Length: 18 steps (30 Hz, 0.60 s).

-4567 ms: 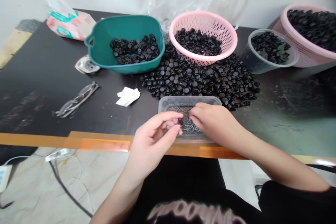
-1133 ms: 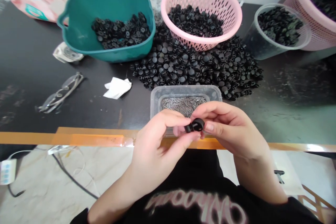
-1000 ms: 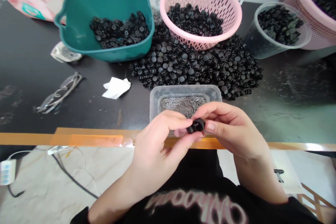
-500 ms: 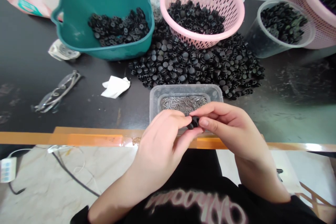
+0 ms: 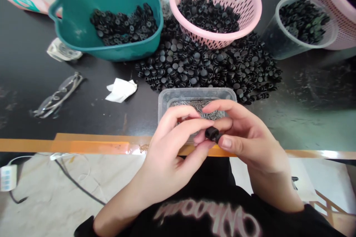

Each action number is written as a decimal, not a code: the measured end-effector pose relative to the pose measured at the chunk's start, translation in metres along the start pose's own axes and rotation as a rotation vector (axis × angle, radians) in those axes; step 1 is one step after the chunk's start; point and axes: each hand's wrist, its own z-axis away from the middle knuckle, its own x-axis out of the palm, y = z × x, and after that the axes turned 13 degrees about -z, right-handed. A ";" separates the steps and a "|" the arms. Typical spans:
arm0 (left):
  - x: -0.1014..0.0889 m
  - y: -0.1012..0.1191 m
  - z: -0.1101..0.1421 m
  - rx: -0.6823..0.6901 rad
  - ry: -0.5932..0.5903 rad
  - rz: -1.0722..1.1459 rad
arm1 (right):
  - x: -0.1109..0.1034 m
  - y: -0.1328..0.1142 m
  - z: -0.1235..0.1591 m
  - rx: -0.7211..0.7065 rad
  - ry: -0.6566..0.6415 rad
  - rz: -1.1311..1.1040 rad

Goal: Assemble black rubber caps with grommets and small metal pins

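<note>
Over the clear tub's front edge, a small black plastic cord lock (image 5: 212, 133) is held between my two hands. My left hand (image 5: 174, 146) has its thumb and index finger at the piece's left side. From the right, my right hand (image 5: 246, 137) pinches it, the thumb against its near end and other fingers behind; the index finger is lifted. Just beyond my fingers, the clear plastic tub (image 5: 164, 100) holds many small metal springs (image 5: 191, 104), partly hidden by my hands. A heap of black cord locks (image 5: 194, 68) lies behind the tub.
A teal basin (image 5: 108, 53) and a pink basket (image 5: 215, 35) hold black parts at the back. A clear bucket (image 5: 278, 37) of parts stands right. Eyeglasses (image 5: 58, 96), a crumpled tissue (image 5: 121, 90) and a white roll (image 5: 63, 50) lie left. Orange tape (image 5: 94, 146) lines the table edge.
My hands have shifted slightly toward me and opened a little around the cord lock. It is turned and shows more. My right index finger has lifted away from it.
</note>
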 end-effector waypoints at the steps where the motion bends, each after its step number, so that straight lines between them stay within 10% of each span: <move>1: 0.000 0.000 0.001 0.006 0.008 0.009 | 0.000 0.000 0.001 0.005 -0.022 -0.005; 18: -0.004 -0.004 0.003 0.028 0.048 -0.087 | 0.005 0.007 0.000 -0.059 -0.012 -0.025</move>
